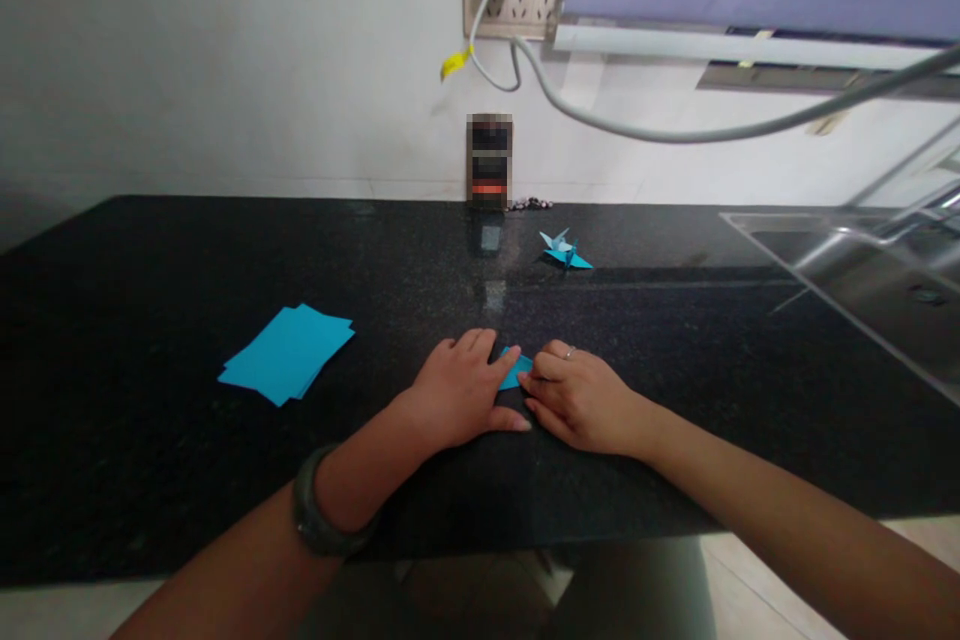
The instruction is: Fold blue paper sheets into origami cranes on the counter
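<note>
A small folded piece of blue origami paper [513, 372] lies on the dark counter between my hands, partly covered by fingers. My left hand [463, 388] rests flat beside it, index fingertip pressing on its upper part and thumb stretched apart below. From the other side, my right hand [577, 395] has curled fingers pinching the paper's right edge. A ring is on one of its fingers. Farther back on the counter sits a folded paper crane [568, 254] in blue, with paler paper wings just behind it.
A loose stack of blue paper sheets [289, 352] lies at left on the black speckled counter [420, 260]. A phone-like blurred object [490, 162] leans against the wall, a beaded string [531, 204] beside it. At right is a metal sink [885, 270]; a grey cable [675, 133] hangs above.
</note>
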### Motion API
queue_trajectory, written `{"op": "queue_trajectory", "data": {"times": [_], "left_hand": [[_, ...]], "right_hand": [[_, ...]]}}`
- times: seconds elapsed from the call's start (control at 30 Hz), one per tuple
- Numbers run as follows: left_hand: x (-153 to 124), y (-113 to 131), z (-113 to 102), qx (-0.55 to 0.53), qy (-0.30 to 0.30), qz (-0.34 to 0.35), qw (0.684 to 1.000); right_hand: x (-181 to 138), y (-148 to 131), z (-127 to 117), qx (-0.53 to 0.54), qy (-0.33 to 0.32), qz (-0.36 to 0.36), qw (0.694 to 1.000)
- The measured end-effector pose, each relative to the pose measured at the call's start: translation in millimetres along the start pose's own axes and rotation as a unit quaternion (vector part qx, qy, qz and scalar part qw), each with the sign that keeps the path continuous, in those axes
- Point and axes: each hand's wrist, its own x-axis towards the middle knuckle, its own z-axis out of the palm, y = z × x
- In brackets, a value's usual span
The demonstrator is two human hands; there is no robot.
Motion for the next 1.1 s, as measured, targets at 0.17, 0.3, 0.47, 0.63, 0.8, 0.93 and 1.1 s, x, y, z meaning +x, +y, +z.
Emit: {"op": "queue_trajectory", "data": {"times": [0.17,0.3,0.47,0.63,0.8,0.93,1.1], "left_hand": [[1,6,2,0.004,0.008,-0.024,1.000],[0,9,3,0.006,0.001,-0.036,0.999],[-3,10,-3,0.010,-0.030,-0.023,0.999],[-3,9,-1,0.003,-0.033,-0.018,0.999],[-2,9,-1,-0.006,-0.034,-0.014,0.999],[-1,10,-4,-0.012,-0.043,-0.020,0.999],[-2,11,-7,-0.021,-0.039,-0.027,0.999]], "right_hand": [[0,0,-1,-0.001,-0.005,0.006,1.000],[0,0,-2,-0.007,-0.015,0.010,1.000],[0,0,-4,-0.007,-0.018,0.010,1.000],[0,0,-3,-0.008,0.017,0.006,1.000],[4,-4,0,-0.022,0.023,0.002,0.999],[-4,-10,-3,-0.014,0.003,0.031,0.999],[-36,-13,-13,-0.022,0.014,0.071,0.997]]}}
